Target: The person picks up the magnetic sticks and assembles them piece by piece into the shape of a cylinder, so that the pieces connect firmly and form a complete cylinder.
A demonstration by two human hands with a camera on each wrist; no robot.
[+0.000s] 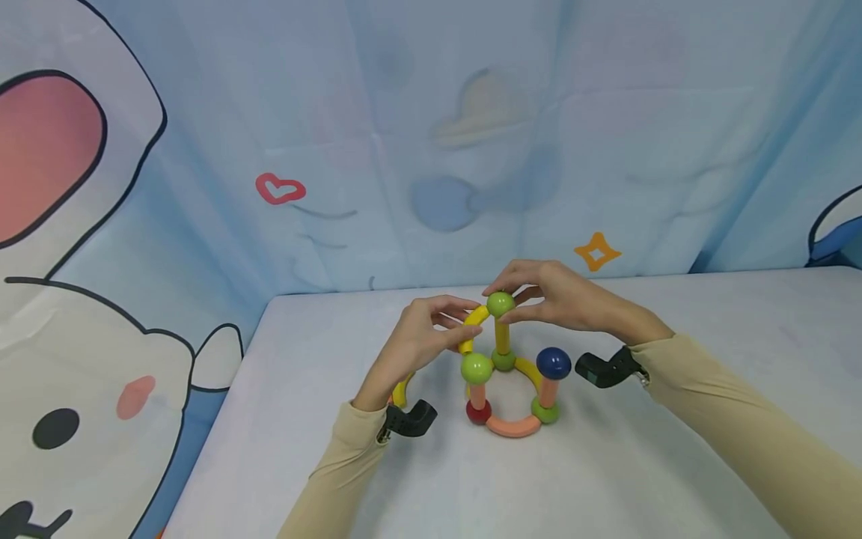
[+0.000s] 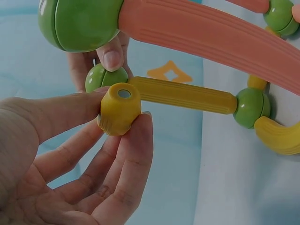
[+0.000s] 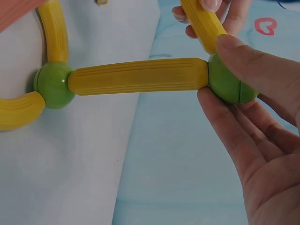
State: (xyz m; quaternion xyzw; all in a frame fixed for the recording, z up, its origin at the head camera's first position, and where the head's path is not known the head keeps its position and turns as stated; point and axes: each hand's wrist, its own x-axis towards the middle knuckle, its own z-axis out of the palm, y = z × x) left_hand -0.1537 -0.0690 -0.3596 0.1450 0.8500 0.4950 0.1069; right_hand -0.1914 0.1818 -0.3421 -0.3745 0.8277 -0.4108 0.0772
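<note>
My left hand (image 1: 419, 333) pinches a yellow curved rod (image 1: 474, 325) between thumb and fingers. A metal disc shows in the rod's near end in the left wrist view; its far end meets a green ball (image 3: 227, 82) in the right wrist view. Around that ball, my right hand (image 1: 559, 296) holds thumb and fingers. The ball tops an upright yellow straight rod (image 3: 140, 76). Nearer stand two orange rods, one under a light green ball (image 1: 477, 368), the other under a dark blue ball (image 1: 554, 363). Curved pieces and balls, including a red ball (image 1: 479, 412), form the ring below.
Another yellow curved piece (image 1: 400, 392) lies on the white table (image 1: 310, 352), partly hidden behind my left wrist. A printed blue curtain (image 1: 377, 97) hangs behind the table. Each wrist wears a black camera (image 1: 609, 370).
</note>
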